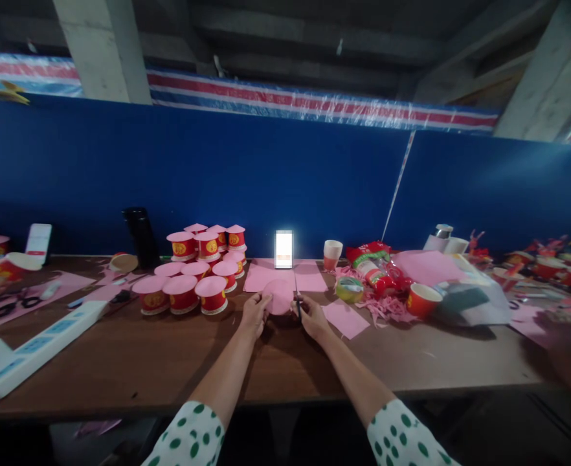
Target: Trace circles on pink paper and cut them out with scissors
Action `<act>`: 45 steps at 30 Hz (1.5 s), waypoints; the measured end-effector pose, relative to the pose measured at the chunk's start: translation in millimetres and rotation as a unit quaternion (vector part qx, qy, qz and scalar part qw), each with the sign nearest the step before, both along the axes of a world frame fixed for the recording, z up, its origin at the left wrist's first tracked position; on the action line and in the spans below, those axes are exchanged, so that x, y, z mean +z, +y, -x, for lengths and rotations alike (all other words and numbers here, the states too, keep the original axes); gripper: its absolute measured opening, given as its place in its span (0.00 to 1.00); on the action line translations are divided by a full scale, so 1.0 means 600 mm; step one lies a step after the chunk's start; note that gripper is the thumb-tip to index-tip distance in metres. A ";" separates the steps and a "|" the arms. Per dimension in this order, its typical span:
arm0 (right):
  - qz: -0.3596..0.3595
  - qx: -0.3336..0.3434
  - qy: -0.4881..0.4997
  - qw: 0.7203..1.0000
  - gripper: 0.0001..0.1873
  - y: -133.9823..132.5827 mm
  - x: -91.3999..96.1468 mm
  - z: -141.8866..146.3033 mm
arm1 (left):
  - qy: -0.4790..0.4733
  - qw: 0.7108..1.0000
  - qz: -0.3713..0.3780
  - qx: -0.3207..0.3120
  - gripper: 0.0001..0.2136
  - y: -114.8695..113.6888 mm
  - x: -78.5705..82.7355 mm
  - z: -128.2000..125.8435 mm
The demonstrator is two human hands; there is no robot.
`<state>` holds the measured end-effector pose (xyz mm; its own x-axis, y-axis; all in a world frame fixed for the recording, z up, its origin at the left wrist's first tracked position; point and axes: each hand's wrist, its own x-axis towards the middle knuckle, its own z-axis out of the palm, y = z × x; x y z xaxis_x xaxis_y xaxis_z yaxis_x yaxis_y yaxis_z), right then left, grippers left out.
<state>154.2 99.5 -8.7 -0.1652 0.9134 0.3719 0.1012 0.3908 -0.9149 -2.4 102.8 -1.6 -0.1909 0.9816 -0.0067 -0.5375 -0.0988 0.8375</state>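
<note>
My left hand (256, 312) pinches the left edge of a round pink paper piece (280, 296), held just above the brown table (169, 362). My right hand (311, 315) is closed around dark scissors (298, 305) whose blades meet the disc's right edge. Behind the disc lie pink paper sheets (309, 277), and a lit phone (283, 248) stands upright against the blue wall.
Several red paper cups capped with pink discs (195, 275) are stacked at the left. A white power strip (37, 343) lies far left. A tape roll (349, 289), a red snack bag (375, 265), an open red cup (422, 300) and pink scraps lie right. Other people's hands show at both edges.
</note>
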 end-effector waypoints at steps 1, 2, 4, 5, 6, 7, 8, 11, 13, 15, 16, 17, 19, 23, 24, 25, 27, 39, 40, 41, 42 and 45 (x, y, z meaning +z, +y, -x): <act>-0.001 -0.002 -0.002 1.000 0.16 0.000 0.000 0.000 | 0.001 1.000 -0.001 -0.001 0.12 -0.001 0.001 0.000; -0.002 -0.003 -0.003 1.000 0.16 0.001 -0.001 0.000 | 0.002 1.000 0.000 -0.001 0.13 -0.001 0.002 0.000; -0.001 -0.002 -0.004 1.000 0.16 0.001 -0.002 0.000 | 0.003 1.000 0.000 -0.004 0.14 -0.001 0.001 0.000; 0.000 0.000 -0.002 1.000 0.16 0.002 -0.002 0.000 | 0.005 1.000 -0.001 -0.006 0.15 -0.001 0.000 0.000; 0.001 0.002 0.001 1.000 0.16 0.002 -0.003 0.000 | 0.006 1.000 -0.002 -0.007 0.15 0.000 -0.001 0.001; 0.002 0.004 0.003 1.000 0.16 0.003 -0.003 0.000 | 0.006 1.000 -0.004 -0.007 0.16 0.001 -0.003 0.001; 0.004 0.007 0.006 1.000 0.16 0.003 -0.004 0.000 | 0.006 1.000 -0.006 -0.006 0.17 0.001 -0.004 0.001; 0.018 0.014 0.013 1.000 0.16 0.004 -0.005 0.001 | 0.003 1.000 -0.001 0.010 0.18 0.002 -0.005 0.002; 0.024 0.020 0.017 0.999 0.16 0.004 -0.005 0.002 | -0.001 1.000 0.002 0.022 0.18 0.002 -0.004 0.001; 0.021 0.026 0.014 0.999 0.16 0.004 -0.004 0.002 | -0.005 1.000 -0.002 0.024 0.18 0.001 -0.002 0.001; 0.018 0.028 0.009 0.999 0.15 0.003 -0.003 0.002 | -0.005 1.000 -0.005 0.022 0.18 0.000 -0.002 0.000; 0.016 0.032 0.004 0.999 0.15 0.002 -0.003 0.001 | -0.004 1.000 -0.008 0.022 0.18 0.000 -0.001 0.000; 0.015 0.039 -0.005 0.999 0.15 0.001 -0.001 0.001 | -0.002 1.000 -0.010 0.022 0.17 -0.001 -0.001 0.000; 0.016 0.047 -0.010 0.999 0.17 -0.004 0.002 0.001 | 0.001 1.000 -0.008 0.024 0.18 0.000 -0.001 0.000; 0.018 0.047 -0.007 0.999 0.18 -0.005 0.002 0.001 | 0.002 1.000 -0.007 0.024 0.18 0.000 -0.002 0.001; 0.023 0.049 -0.004 0.999 0.18 -0.006 0.003 0.002 | 0.003 1.000 -0.007 0.024 0.18 0.000 -0.002 0.000; 0.044 0.051 0.009 0.998 0.18 -0.007 0.005 0.004 | 0.000 1.000 -0.010 0.026 0.17 0.001 -0.003 0.000; 0.082 0.049 0.034 0.995 0.18 -0.012 0.010 0.006 | 0.007 1.000 -0.018 -0.002 0.16 0.004 -0.006 -0.002; 0.081 0.050 0.033 0.995 0.18 -0.012 0.010 0.006 | 0.010 1.000 -0.022 -0.002 0.16 0.004 -0.006 -0.002; 0.079 0.051 0.032 0.995 0.18 -0.011 0.009 0.007 | 0.012 1.000 -0.024 -0.003 0.16 0.003 -0.005 -0.002; 0.076 0.051 0.031 0.995 0.18 -0.011 0.008 0.007 | 0.012 1.000 -0.024 -0.003 0.17 0.002 -0.004 -0.002; 0.068 0.054 0.025 0.996 0.18 -0.010 0.008 0.006 | 0.005 1.000 -0.024 0.003 0.19 0.001 -0.002 -0.001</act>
